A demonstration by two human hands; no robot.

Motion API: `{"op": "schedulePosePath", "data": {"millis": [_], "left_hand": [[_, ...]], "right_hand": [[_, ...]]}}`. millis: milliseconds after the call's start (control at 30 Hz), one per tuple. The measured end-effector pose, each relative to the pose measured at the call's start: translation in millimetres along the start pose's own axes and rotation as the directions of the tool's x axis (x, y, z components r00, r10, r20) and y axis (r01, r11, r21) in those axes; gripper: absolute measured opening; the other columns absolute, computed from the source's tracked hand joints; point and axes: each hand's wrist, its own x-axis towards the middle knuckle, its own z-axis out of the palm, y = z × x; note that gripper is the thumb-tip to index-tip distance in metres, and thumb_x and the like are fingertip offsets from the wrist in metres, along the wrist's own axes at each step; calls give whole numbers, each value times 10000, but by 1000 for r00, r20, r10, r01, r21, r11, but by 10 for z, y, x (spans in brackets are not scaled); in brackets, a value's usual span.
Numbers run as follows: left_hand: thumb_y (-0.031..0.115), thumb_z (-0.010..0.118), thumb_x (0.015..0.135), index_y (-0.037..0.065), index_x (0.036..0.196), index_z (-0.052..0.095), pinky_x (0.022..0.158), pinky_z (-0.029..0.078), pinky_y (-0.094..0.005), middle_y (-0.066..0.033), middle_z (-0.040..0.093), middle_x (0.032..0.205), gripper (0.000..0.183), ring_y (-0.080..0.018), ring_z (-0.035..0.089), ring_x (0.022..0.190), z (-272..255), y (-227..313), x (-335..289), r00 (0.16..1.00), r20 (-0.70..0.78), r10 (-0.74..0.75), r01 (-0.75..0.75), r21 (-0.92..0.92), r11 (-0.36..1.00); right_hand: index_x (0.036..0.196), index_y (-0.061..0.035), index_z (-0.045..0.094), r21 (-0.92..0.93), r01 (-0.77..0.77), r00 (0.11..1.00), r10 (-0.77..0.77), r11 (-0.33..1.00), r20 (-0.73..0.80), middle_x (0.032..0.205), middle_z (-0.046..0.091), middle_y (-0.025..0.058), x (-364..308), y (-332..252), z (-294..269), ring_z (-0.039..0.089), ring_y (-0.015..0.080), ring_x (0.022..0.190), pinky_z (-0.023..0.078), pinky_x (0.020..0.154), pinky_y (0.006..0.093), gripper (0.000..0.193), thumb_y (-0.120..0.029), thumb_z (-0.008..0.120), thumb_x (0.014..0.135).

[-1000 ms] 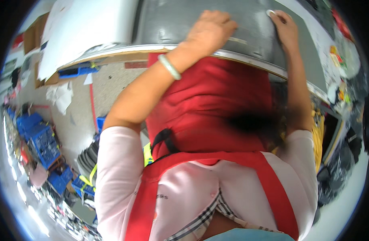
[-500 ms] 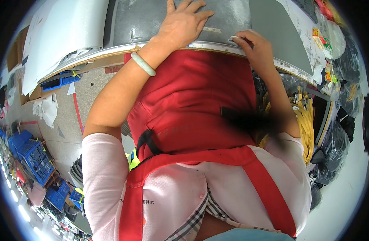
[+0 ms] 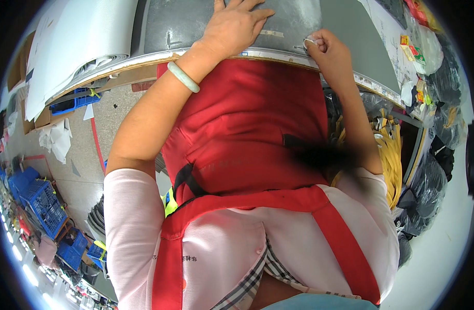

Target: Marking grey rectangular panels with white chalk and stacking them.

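Observation:
My left hand (image 3: 234, 25) lies flat with its fingers spread on a dark grey sheet (image 3: 188, 23) at the near edge of the table. Its fingertips run out at the top of the view. Near the sheet's front edge, my right hand (image 3: 330, 54) is closed in a pinch on a small white piece (image 3: 310, 42), whose kind I cannot make out. A short pale strip (image 3: 272, 33) lies on the sheet between both hands. Left of my left hand, a dark angled mark (image 3: 170, 40) shows on the surface.
A large roll of pale sheet material (image 3: 87, 41) rests at the table's left. Plainer grey sheet (image 3: 350, 36) continues to the right. Bagged dark material (image 3: 428, 181) and hanging yellow strips (image 3: 386, 160) stand at the right. Blue crates (image 3: 43, 204) are on the floor at the left.
My right hand has shifted slightly right and away from me, its fingers curling closer around the white piece. My left hand stays flat on the sheet, slightly shifted.

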Motion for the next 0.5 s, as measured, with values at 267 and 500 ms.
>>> {"op": "schedulePosePath", "data": {"millis": [267, 500], "left_hand": [[209, 551, 973, 61, 1215, 689, 1127, 321, -598, -174, 618, 1313, 316, -357, 528, 1293, 192, -159, -58, 886, -428, 177, -193, 4, 981], [212, 591, 982, 161, 1298, 647, 1120, 289, -675, -71, 565, 1383, 325, -319, 466, 1364, 100, -67, -72, 997, -79, 5, -2, 36, 999]], "right_hand": [[1084, -21, 691, 185, -40, 994, 21, 982, 104, 757, 590, -11, 334, -144, -135, 547, 74, 692, 465, 683, 238, 218, -184, 690, 939], [1038, 3, 697, -10, 88, 995, -89, 996, -56, 822, 701, 58, 1295, 125, 25, 618, 113, 699, 523, 652, 262, 225, -174, 722, 901]]}}
